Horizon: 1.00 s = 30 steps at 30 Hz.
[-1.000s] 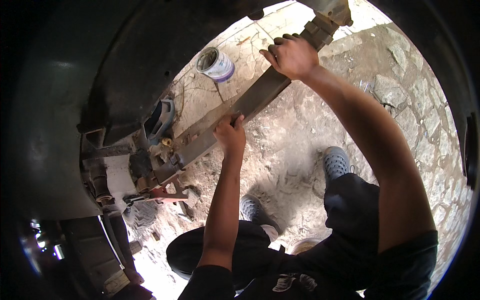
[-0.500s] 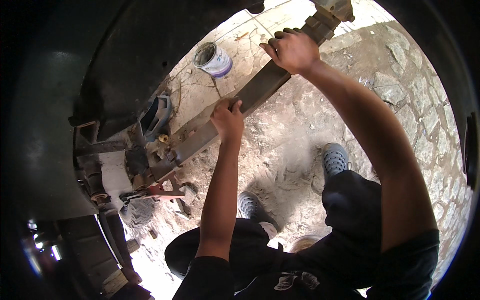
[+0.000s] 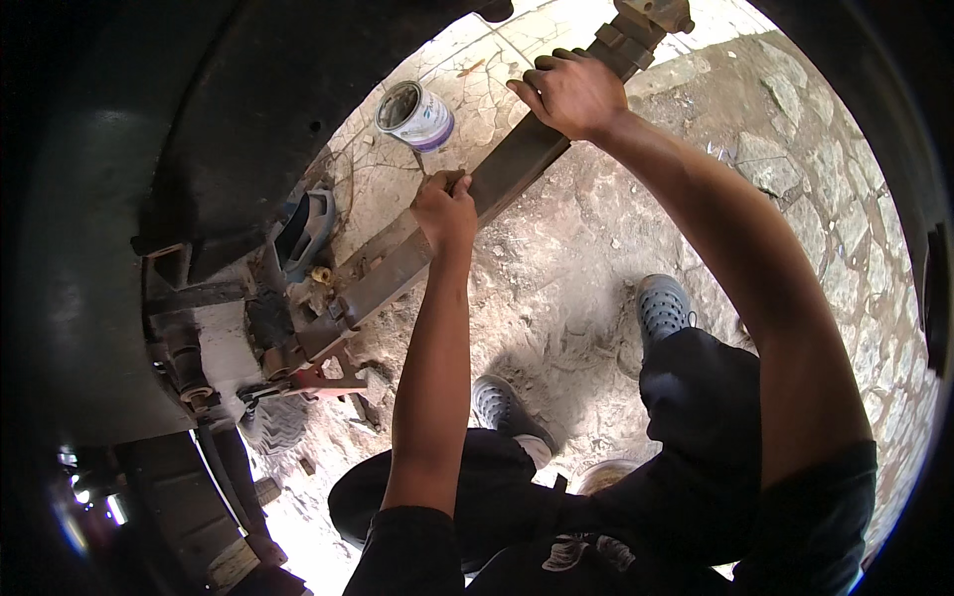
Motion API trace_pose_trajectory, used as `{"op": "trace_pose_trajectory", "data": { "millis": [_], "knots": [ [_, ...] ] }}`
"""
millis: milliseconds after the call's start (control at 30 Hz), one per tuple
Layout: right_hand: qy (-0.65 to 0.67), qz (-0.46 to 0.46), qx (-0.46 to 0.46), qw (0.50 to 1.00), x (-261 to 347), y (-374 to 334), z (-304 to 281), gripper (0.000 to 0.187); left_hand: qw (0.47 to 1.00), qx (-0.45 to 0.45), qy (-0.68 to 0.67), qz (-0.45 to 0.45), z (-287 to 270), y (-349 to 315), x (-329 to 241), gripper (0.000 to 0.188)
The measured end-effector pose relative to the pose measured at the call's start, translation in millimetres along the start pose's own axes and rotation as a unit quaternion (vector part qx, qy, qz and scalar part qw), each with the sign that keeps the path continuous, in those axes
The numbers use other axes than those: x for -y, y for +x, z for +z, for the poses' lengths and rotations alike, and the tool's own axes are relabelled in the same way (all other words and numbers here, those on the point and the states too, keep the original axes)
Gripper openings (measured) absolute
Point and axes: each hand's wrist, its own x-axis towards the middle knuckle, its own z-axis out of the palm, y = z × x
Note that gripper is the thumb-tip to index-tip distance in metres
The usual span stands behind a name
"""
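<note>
A long dark leaf spring (image 3: 518, 155) slants from a mount at the lower left to a shackle end (image 3: 656, 14) at the upper right. My right hand (image 3: 579, 94) lies over its upper part, fingers curled over the far edge. Lower down, my left hand (image 3: 444, 211) is closed at the far edge of the spring, thumb on top. Whether anything small sits within the left fingers is hidden. A metal clip (image 3: 341, 312) wraps the spring near its lower end.
Beyond the spring, an opened paint can (image 3: 414, 116) stands on cracked tiles. Dark vehicle body panels (image 3: 89, 258) curve along the left. A grey plastic part (image 3: 306, 233) lies beside the mount. Dusty ground (image 3: 556, 268) and paving stones (image 3: 775, 164) spread around my shoes (image 3: 664, 308).
My left hand has shifted slightly up and left along the spring. The right hand keeps its grip, and the whole view has drifted a little.
</note>
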Motion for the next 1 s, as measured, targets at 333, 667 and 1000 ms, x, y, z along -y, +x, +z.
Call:
{"op": "trace_pose_trajectory", "data": {
  "millis": [333, 667, 1000],
  "knots": [
    [0.034, -0.01, -0.023, 0.999, -1, -2, -2, 0.044, 0.998, -0.046, 0.034, 0.003, 10, -11, -3, 0.019],
    [0.033, -0.005, -0.042, 0.999, -9, 1, 2, 0.039, 0.999, -0.037, 0.013, 0.005, -3, -51, -23, 0.021],
    [0.038, -0.012, -0.055, 0.998, -9, 2, -2, 0.041, 1.0, -0.017, -0.009, -0.022, 4, -51, -16, 0.016]
  ]
}}
